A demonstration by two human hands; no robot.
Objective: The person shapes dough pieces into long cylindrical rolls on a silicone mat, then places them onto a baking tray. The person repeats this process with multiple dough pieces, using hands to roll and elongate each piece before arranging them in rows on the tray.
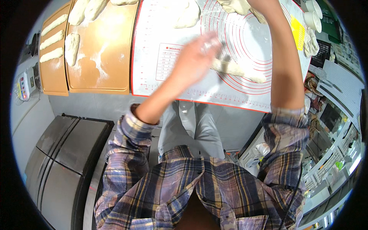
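A long rolled strip of dough [238, 70] lies on the white silicone pastry mat [241, 99] with red markings. Over the mat, at the strip's left end, is my left hand [201, 54], blurred and dusted with flour; whether its fingers hold anything cannot be told. My right arm reaches past the mat's far side, and my right hand [256, 2] is mostly cut off by the top edge, beside a mass of dough [237, 5]. Another flattened piece of dough [188, 14] rests at the mat's upper middle.
Two golden trays [99, 87] [54, 90] on the left carry several dough pieces [72, 49]. A yellow card [297, 32], a crumpled cloth [310, 43] and white cups [312, 21] are at the right. A digital device [26, 84] stands far left.
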